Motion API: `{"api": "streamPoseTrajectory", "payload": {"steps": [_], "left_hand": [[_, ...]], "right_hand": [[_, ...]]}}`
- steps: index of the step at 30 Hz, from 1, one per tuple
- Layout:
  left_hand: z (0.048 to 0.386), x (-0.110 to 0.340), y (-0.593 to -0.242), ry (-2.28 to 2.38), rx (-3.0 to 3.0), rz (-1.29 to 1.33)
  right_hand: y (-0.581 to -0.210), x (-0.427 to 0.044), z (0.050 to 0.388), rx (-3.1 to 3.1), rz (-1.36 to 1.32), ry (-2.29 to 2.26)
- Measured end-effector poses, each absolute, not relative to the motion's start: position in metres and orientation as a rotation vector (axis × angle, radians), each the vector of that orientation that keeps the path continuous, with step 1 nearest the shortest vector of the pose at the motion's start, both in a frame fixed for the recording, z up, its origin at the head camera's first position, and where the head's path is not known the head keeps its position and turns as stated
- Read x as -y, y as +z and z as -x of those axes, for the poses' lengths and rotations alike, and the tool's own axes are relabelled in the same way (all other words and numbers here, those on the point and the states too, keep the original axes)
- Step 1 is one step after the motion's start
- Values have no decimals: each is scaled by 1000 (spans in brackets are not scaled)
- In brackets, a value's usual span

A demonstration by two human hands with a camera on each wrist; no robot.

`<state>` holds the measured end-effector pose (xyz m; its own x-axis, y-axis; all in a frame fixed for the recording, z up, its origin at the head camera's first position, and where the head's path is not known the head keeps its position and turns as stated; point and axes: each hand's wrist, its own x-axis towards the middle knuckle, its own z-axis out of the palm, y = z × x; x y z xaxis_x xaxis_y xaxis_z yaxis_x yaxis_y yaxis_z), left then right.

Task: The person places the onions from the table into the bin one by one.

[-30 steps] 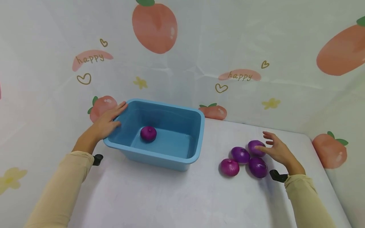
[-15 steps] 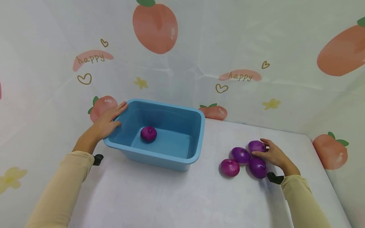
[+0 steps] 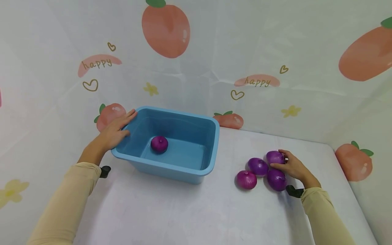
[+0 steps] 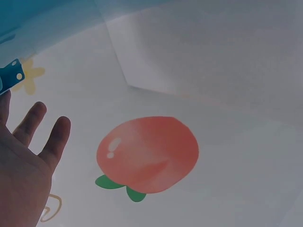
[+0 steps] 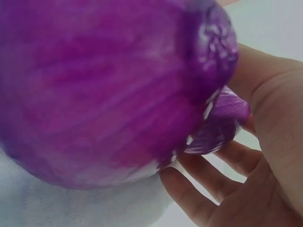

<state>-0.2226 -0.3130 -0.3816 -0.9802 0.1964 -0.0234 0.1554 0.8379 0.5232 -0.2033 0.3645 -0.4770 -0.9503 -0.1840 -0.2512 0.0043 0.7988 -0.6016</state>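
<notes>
In the head view, my left hand [image 3: 114,132] rests on the left rim of a blue plastic tub [image 3: 180,173], thumb over the inner side. Its visible fingers [image 4: 58,139] look straight and spread in the left wrist view. One red onion [image 3: 159,144] sits inside the tub. To the right, my right hand [image 3: 294,167] holds the rearmost onion [image 3: 274,157] of a small cluster, thumb in front and fingers behind. Another onion [image 5: 104,94] in front of the palm fills much of the right wrist view and partly hides the held onion [image 5: 222,125].
Beside the held onion lie a dark purple onion [image 3: 277,180], another purple one [image 3: 258,166] and a pinker one [image 3: 246,180], close together on the white tabletop [image 3: 190,214]. A fruit-printed cloth [image 3: 196,75] hangs behind the table.
My right hand has moved slightly left and down onto the rearmost onion, its fingers closing round it. The left hand, tub and onions have stayed in place.
</notes>
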Motion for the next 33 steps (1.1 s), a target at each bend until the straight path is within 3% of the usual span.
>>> {"api": "streamPoseTrajectory", "payload": {"steps": [6,14,33], "left_hand": [[225,314,-381,828,-2934,-290],[224,316,-382,813,-2939,-268],[224,315,-383,829,-2929,-278]], "right_hand": [[-464,-365,206,-2733,92,-897],[-418,-352,211,-2772,127,-1033],[-316,-275,215,-2858,486,-1252]]}}
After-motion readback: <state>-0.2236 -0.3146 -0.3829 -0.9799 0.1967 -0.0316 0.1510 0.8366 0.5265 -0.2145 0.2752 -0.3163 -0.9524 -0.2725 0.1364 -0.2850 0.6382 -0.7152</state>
